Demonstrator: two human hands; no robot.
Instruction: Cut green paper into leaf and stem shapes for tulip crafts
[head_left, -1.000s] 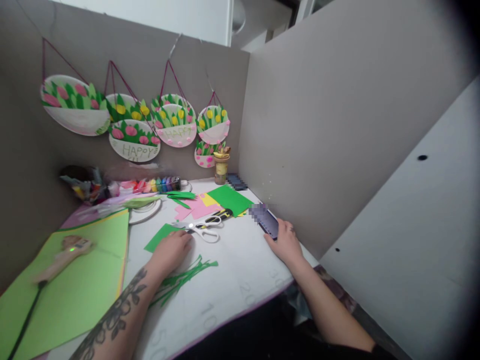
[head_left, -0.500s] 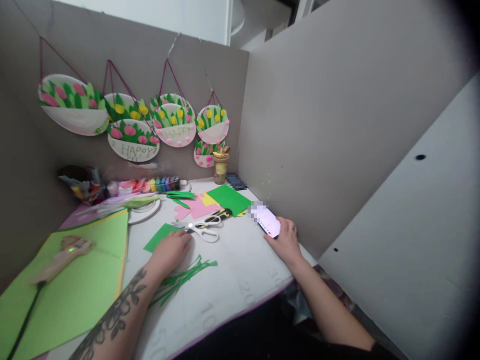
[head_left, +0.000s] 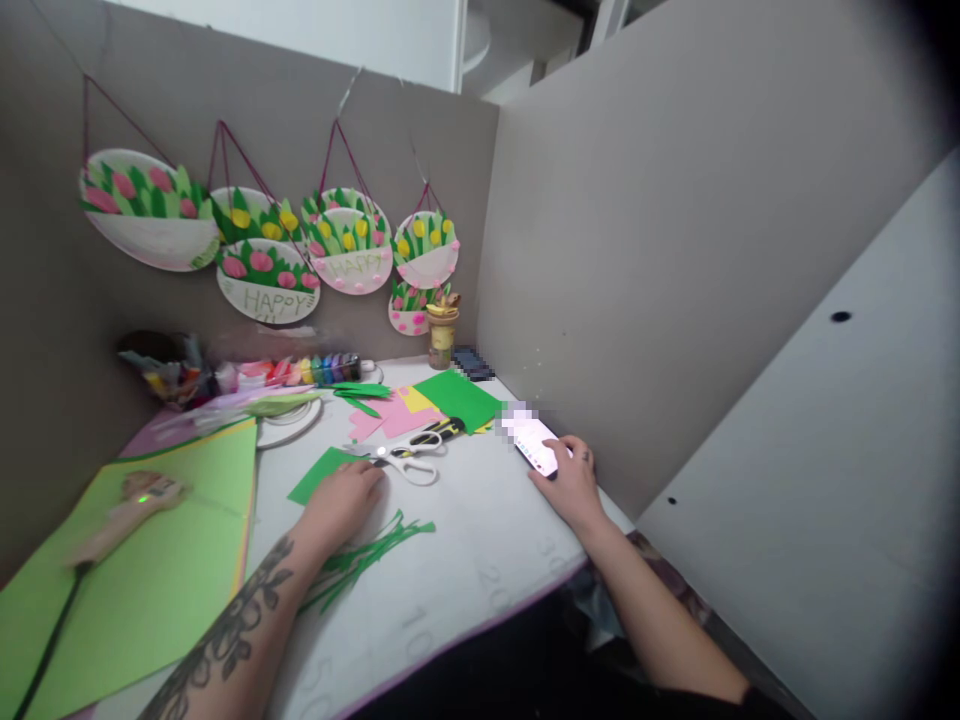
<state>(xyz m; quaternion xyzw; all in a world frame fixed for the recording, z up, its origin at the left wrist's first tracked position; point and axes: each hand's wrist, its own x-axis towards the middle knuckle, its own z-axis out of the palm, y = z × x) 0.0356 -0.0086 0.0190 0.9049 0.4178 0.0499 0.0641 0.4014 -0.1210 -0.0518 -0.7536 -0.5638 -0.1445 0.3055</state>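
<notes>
My right hand (head_left: pixel 571 485) grips the near end of a lit smartphone (head_left: pixel 529 438) lying on the table by the right partition. Its thumb is at the near edge and the index finger reaches over the screen. Resting flat on the table, my left hand (head_left: pixel 341 503) touches a green paper piece (head_left: pixel 319 474) and holds nothing that I can see. White-handled scissors (head_left: pixel 414 468) lie just beyond its fingertips. Thin green paper strips (head_left: pixel 375 552) are spread near its wrist.
A glue gun (head_left: pixel 124 520) with a green light lies on large green sheets (head_left: pixel 172 600) at left. Behind the scissors are a utility knife (head_left: pixel 448 430), pink paper (head_left: pixel 390 415) and green paper (head_left: pixel 459 398). Paper-plate flower baskets (head_left: pixel 349 262) hang on the back partition.
My right index finger has moved left over the phone's screen. My left hand has stayed in place.
</notes>
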